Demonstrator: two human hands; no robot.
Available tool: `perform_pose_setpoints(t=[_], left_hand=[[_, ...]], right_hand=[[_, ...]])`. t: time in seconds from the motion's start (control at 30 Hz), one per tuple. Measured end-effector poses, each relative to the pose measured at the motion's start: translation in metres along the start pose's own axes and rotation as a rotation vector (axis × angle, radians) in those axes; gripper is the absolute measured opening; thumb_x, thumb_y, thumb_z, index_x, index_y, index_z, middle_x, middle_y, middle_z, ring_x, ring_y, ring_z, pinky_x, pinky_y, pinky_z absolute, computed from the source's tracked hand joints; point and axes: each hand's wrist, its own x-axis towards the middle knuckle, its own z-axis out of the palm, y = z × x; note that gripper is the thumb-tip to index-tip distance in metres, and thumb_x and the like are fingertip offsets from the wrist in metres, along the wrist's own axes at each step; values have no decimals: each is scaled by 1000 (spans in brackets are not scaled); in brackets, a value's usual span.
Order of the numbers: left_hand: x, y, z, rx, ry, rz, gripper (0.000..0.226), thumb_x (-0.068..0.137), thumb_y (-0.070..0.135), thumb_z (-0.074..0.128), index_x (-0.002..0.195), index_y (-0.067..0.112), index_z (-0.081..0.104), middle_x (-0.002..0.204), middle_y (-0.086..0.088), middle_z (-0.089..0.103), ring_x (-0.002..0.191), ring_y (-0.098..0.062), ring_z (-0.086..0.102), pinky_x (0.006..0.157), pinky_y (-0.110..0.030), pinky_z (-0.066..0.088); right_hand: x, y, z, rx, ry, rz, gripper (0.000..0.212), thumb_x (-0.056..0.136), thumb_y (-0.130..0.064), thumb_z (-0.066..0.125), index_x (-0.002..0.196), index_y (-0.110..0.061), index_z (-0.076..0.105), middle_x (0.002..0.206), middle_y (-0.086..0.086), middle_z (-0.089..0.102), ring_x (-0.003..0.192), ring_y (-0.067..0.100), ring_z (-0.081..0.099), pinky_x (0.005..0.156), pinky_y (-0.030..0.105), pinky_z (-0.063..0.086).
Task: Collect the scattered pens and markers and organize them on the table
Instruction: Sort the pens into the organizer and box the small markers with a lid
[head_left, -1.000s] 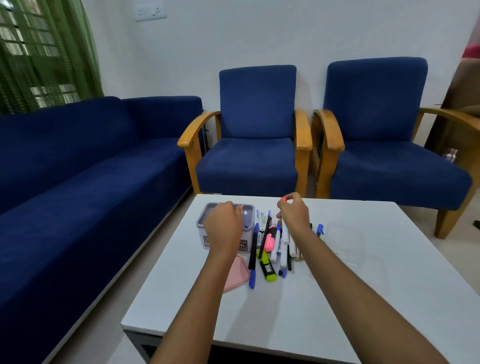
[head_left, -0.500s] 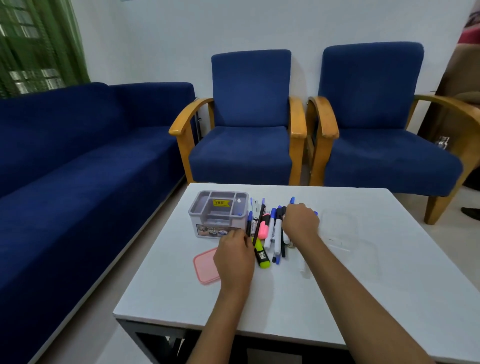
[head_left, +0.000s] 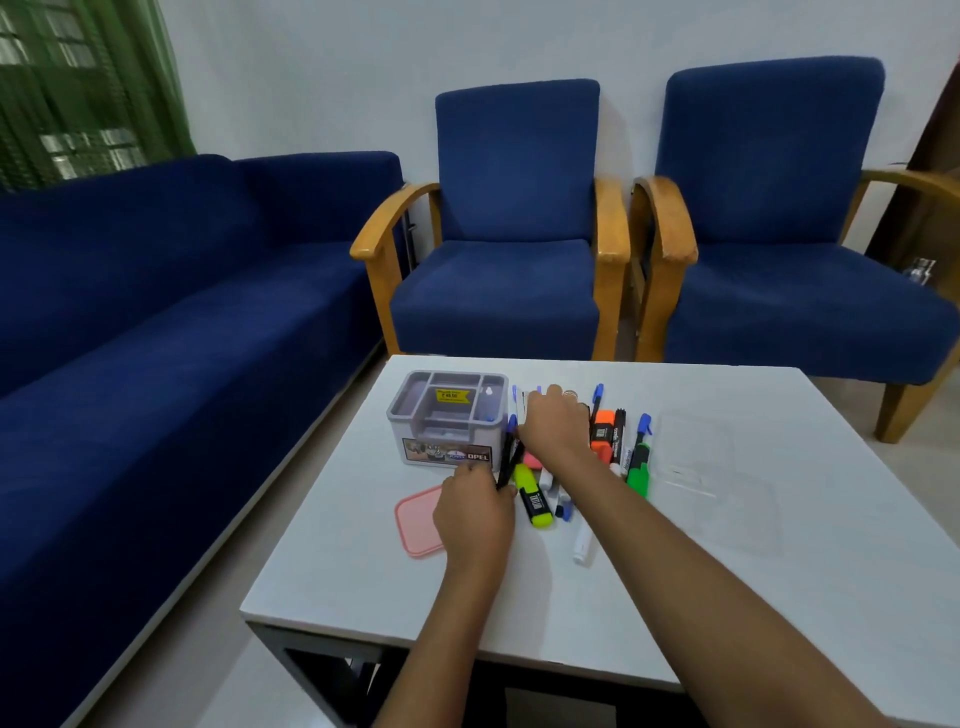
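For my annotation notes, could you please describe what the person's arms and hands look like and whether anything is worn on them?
Both forearms are bare as far as the frame shows: no sleeves, watch or bracelets. The left hand and right hand wear no gloves, and no rings are visible from this angle. There are no markings on either arm.

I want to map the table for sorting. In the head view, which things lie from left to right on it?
Pink lid → grey organizer → yellow highlighter → orange highlighter → green highlighter → clear lid.
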Motion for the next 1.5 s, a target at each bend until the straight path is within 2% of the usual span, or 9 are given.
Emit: perform_pose_setpoints(t=[0.27,0.53,0.67,0.77,0.87,0.97,1.13,1.3,1.5], left_hand=[[-12,-7,-3,-202,253,15,20,88,33,60,83,14,62,86,1,63,82,-20,56,58,-29,38],[-20,-9,4,-309,269,-52,23,88,34,61,72,16,59,74,7,56,70,-16,53,53,-27,34],[-20,-11,5,-421,310,-62,20,86,30,63,71,17,61,74,6,60,70,-15,56,60,-32,45],[-23,-8,5,-561,381,-12,12,86,25,66,76,19,64,75,9,61,69,-9,56,60,-28,46],[-26,-3,6,-665,431,43,8,86,22,68,79,18,66,75,10,61,68,-7,55,57,-21,43],[-26,2,5,-706,430,76,9,86,21,68,79,15,66,74,8,61,66,-10,54,55,-17,40],[-21,-9,0,-628,238,110,20,84,34,68,95,18,70,83,12,63,78,-13,61,66,-25,50],[-21,-11,-7,9,-83,67,39,81,45,67,102,14,61,107,-2,55,94,-24,59,68,-30,39],[-21,0,-8,121,20,23,20,88,17,55,105,10,62,111,-6,54,99,-26,57,68,-32,40]], right_hand=[[18,2,-4,-42,-142,156,43,91,-29,54,130,-11,52,134,12,48,125,29,44,102,37,35],[15,-5,-3,-72,-202,212,42,93,-32,52,130,-13,53,136,12,50,127,29,43,106,39,32],[7,-2,-9,211,94,251,36,95,-34,46,115,-8,62,119,10,58,114,26,50,94,37,37],[-1,-4,-19,660,344,269,24,97,-24,42,97,-5,57,91,8,53,80,15,51,67,25,39],[-6,-12,-24,1179,120,339,14,99,-25,40,94,-13,45,79,5,46,63,11,41,55,23,37],[-16,-16,-27,1406,-238,302,26,97,-41,45,89,-16,51,65,-2,41,52,8,34,43,18,31],[-22,-14,-28,1428,-163,161,27,98,-29,48,74,-18,47,60,-2,42,50,10,38,47,19,36],[-16,-6,-48,1349,-248,50,30,97,-30,50,72,-14,45,55,1,39,42,11,35,38,18,33],[-21,-1,-47,953,-441,-167,12,90,-17,63,79,-12,58,58,-1,44,46,9,37,44,19,34]])
